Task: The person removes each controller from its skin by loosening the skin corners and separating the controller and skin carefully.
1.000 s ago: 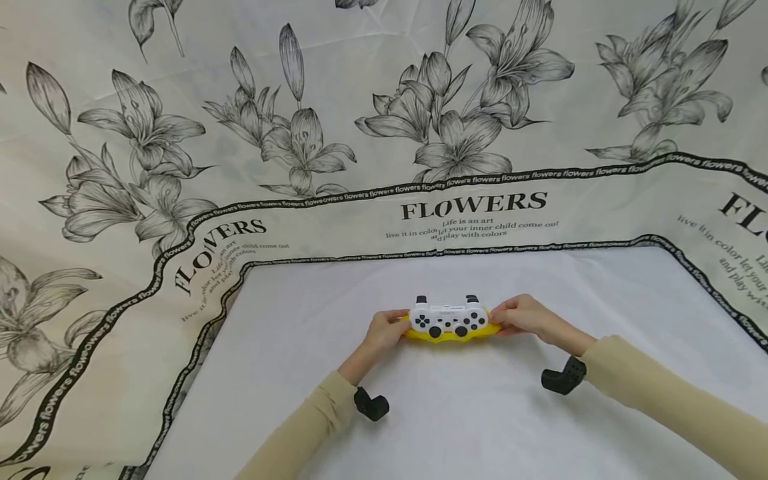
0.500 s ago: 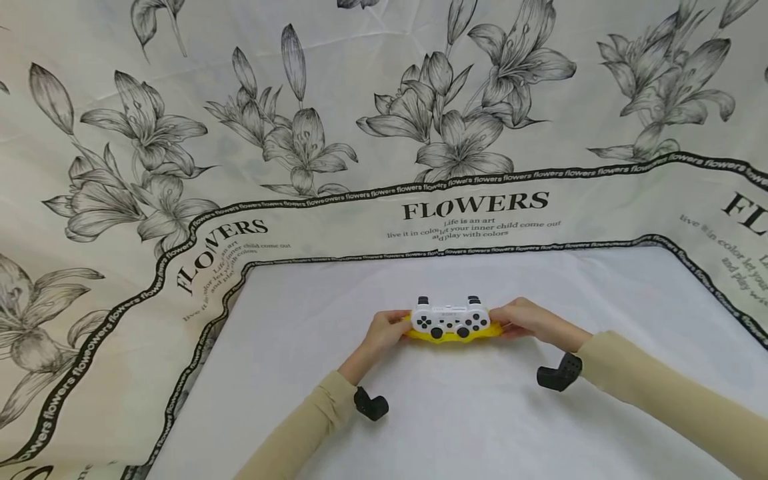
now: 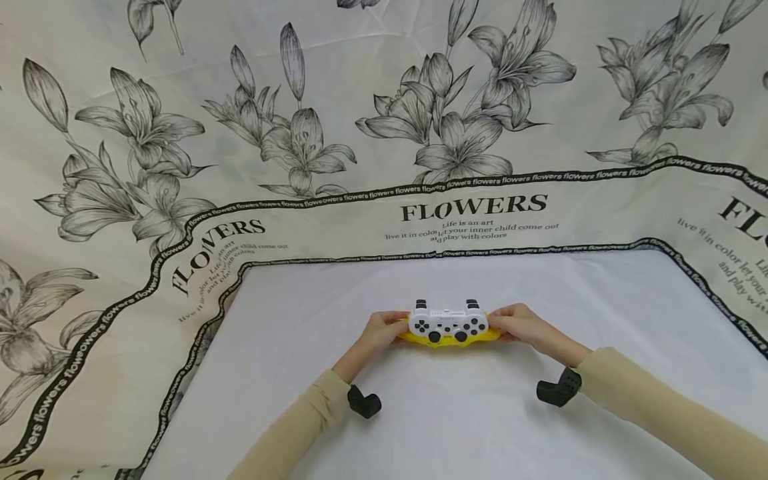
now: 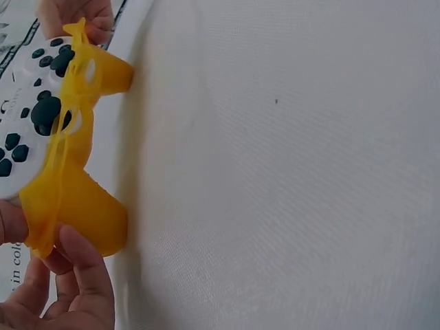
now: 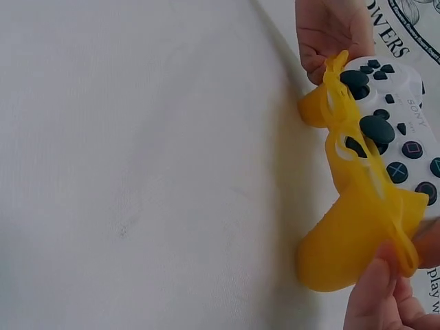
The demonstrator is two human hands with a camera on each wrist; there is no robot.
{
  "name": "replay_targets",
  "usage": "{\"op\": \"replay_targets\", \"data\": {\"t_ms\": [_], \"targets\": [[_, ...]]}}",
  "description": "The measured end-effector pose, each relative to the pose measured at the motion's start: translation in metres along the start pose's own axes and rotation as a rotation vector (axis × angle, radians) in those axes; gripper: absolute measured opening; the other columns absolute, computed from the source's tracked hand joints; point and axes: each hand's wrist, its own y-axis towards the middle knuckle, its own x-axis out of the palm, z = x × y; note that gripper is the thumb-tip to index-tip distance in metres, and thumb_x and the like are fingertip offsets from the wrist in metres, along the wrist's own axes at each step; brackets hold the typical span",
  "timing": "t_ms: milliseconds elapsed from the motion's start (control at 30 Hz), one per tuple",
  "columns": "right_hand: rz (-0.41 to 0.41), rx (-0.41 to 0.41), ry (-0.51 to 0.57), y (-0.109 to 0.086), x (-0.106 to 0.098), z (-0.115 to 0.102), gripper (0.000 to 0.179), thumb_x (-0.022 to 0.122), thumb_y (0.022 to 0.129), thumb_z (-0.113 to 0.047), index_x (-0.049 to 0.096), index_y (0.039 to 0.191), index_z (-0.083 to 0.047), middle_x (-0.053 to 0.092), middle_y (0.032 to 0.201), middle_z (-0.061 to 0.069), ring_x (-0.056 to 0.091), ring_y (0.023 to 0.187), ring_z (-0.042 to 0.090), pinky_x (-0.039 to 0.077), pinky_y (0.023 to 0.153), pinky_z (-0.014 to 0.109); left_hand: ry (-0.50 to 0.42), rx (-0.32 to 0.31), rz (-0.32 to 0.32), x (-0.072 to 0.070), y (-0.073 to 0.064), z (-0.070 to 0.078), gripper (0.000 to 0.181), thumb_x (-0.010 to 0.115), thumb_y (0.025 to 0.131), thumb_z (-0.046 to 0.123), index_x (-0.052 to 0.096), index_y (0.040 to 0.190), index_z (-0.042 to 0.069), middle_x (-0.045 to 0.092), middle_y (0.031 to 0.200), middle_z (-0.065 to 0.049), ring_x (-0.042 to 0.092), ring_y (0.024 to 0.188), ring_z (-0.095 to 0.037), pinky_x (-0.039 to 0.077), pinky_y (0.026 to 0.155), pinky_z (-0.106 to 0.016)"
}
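Observation:
A white game controller point(image 3: 447, 321) with black buttons and thumbsticks sits inside a yellow silicone cover point(image 3: 444, 342) in the head view. The cover wraps the grips and lower side, while the upper face is bare. Beside the thumbsticks, in the right wrist view, the cover's rim point(image 5: 371, 168) is bunched. My left hand point(image 3: 382, 332) pinches the cover at the left end; the left wrist view shows thumb and fingers point(image 4: 86, 265) at its edge. At the other end my right hand point(image 3: 521, 325) pinches the stretched rim. The controller's underside is hidden.
White cloth point(image 3: 432, 420) covers the table surface. A curtain point(image 3: 336, 153) printed with flowers and lettering hangs behind and at the sides. Black wrist mounts point(image 3: 559, 388) sit at both sleeve cuffs.
The right hand has lowered slightly and its fingers have shifted on the cover's right end. The left wrist has moved a little left. The controller stays nearly in place.

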Motion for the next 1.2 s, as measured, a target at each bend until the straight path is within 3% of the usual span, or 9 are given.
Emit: {"op": "replay_targets", "data": {"t_ms": [200, 467, 1200], "targets": [[0.041, -0.019, 0.002, 0.003, 0.003, 0.007, 0.042, 0.052, 0.096, -0.019, 0.053, 0.12, 0.016, 0.063, 0.106, 0.024, 0.057, 0.079, 0.013, 0.055, 0.068, 0.023, 0.021, -0.001, 0.013, 0.001, 0.003, 0.001, 0.035, 0.063, 0.087, 0.012, 0.065, 0.121, 0.003, 0.068, 0.114, -0.013, 0.059, 0.08, -0.012, 0.055, 0.068, -0.022], [0.074, -0.067, -0.011, 0.006, 0.007, 0.01, 0.038, 0.054, 0.094, -0.016, 0.054, 0.117, 0.015, 0.064, 0.108, 0.026, 0.059, 0.083, 0.015, 0.055, 0.072, 0.027, 0.005, 0.043, 0.028, 0.002, 0.006, 0.0, 0.034, 0.064, 0.087, 0.007, 0.064, 0.121, 0.003, 0.067, 0.109, -0.013, 0.058, 0.081, -0.013, 0.055, 0.069, -0.024], [0.065, 0.006, 0.017, 0.011, 0.007, 0.013, 0.039, 0.053, 0.094, -0.015, 0.055, 0.117, 0.016, 0.063, 0.106, 0.025, 0.059, 0.079, 0.013, 0.056, 0.071, 0.027, 0.019, 0.074, 0.083, 0.007, 0.012, -0.007, 0.037, 0.066, 0.079, 0.003, 0.066, 0.115, 0.002, 0.064, 0.101, -0.012, 0.056, 0.076, -0.013, 0.052, 0.06, -0.019]]}}
